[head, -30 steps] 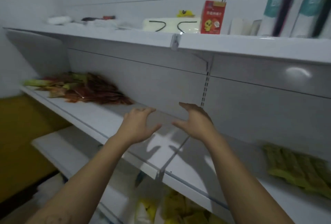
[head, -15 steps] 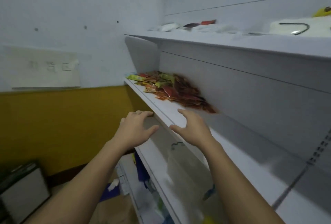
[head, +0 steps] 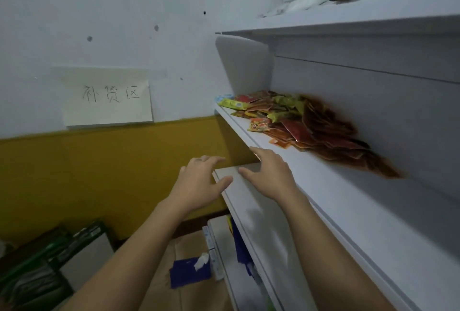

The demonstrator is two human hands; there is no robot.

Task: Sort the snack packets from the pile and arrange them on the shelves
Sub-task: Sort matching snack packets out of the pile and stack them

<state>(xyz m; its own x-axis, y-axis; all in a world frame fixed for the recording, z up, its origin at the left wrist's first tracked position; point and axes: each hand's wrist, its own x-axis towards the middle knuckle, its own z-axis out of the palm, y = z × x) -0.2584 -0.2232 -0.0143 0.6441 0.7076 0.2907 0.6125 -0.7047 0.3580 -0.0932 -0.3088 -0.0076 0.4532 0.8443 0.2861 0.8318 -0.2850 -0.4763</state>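
Observation:
A pile of snack packets (head: 302, 127), mostly red and brown with some green and yellow ones, lies at the left end of the middle white shelf (head: 331, 193), against its back panel. My left hand (head: 199, 182) hovers with spread fingers in front of the shelf's left end and holds nothing. To its right, my right hand (head: 270, 173) reaches over the shelf's front edge, fingers straight, empty, a short way below the pile and apart from it.
A top shelf (head: 348, 24) carries a few white and red packets. A lower shelf (head: 249, 211) juts out under my hands. A paper sign (head: 107, 96) hangs on the wall at left. Cardboard, a blue tissue box (head: 190, 269) and green crates (head: 49, 261) sit on the floor.
My view has swung left along the shelves, from the middle bay to the left end by the wall. The snack pile now lies close ahead of my hands. Both hands stay open and empty.

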